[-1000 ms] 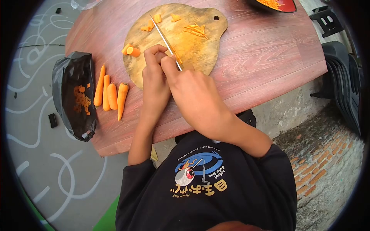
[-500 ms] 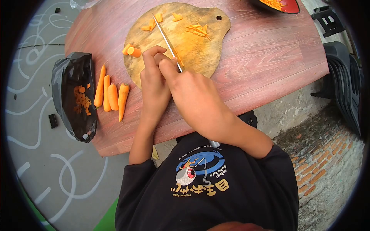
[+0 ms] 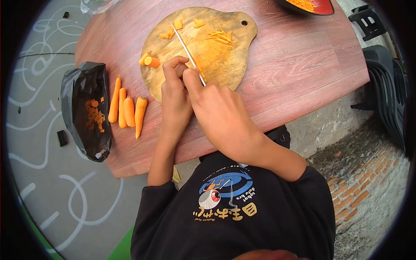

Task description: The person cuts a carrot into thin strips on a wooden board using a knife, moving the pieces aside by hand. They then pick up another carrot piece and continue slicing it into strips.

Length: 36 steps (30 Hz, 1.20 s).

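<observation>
My right hand (image 3: 223, 106) is wrapped round the handle of a knife, whose long thin blade (image 3: 182, 41) slants away across the round wooden cutting board (image 3: 162, 84). Close against the blade, my left hand (image 3: 177, 84) has its fingers bent and pressed down on a piece of carrot. Most of that piece is hidden by the hands; a strip of orange (image 3: 199, 69) shows along the blade's right side. Thin carrot strips (image 3: 222, 37) lie in a small pile at the board's upper right. Short carrot chunks (image 3: 151, 62) sit at its left edge, with flat pieces (image 3: 167, 33) near the top.
Several peeled carrots (image 3: 128, 112) lie left of the board on the reddish wooden table (image 3: 299, 65). Beside them, a black plastic bag (image 3: 84, 86) holds orange scraps. A bowl (image 3: 323, 8) of shredded carrot stands at the upper right, and clear plastic (image 3: 99, 5) at the upper left.
The view has shifted slightly, so the table things appear a little lower. Both hands keep nearly the same place at the knife, which stays on the board.
</observation>
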Each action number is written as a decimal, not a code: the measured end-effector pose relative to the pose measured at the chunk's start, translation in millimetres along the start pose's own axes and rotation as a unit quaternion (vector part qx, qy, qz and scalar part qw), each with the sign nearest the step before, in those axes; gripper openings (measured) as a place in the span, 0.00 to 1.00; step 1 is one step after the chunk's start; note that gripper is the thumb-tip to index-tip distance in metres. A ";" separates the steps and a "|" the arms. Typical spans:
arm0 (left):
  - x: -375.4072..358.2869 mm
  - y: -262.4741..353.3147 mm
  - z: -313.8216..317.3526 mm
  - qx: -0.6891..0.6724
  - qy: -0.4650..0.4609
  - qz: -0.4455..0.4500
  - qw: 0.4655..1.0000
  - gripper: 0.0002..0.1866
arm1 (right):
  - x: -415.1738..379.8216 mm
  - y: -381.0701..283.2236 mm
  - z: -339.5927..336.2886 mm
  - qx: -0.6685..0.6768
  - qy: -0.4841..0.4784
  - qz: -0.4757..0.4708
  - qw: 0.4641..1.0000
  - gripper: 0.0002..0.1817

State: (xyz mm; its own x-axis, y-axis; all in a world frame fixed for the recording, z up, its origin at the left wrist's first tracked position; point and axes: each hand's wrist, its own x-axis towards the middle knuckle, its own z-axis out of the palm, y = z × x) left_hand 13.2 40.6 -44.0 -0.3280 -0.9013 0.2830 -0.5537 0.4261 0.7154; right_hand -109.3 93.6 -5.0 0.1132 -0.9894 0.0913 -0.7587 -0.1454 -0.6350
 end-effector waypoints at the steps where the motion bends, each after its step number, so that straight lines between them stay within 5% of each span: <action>1: -0.1 -0.2 0.2 -0.008 0.001 0.000 1.000 0.21 | -0.3 -2.6 -2.3 -0.005 -0.010 0.010 1.000 0.16; 18: -1.0 0.7 2.1 -0.011 0.002 -0.021 1.000 0.20 | -2.4 -1.0 3.5 -0.021 -0.009 0.014 1.000 0.16; 28: 1.2 -6.7 3.0 -0.050 0.017 -0.045 0.998 0.21 | 16.0 50.3 -17.9 0.114 0.021 -0.017 0.993 0.19; 30: 2.5 -5.8 1.0 0.001 -0.022 0.008 1.000 0.22 | 12.1 61.5 -29.4 0.144 0.105 -0.019 0.984 0.22; 36: 14.2 -7.6 7.4 0.092 0.019 0.135 0.986 0.19 | 7.5 79.3 -59.6 0.161 0.033 0.077 0.983 0.28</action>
State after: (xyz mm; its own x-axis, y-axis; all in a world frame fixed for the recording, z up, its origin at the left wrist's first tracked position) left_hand 7.0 25.1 -50.1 -0.4550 -0.7536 0.4744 -0.5804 0.6550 0.4838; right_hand -206.9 74.4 -9.0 -0.0364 -0.9992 0.0179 -0.5207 0.0036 -0.8537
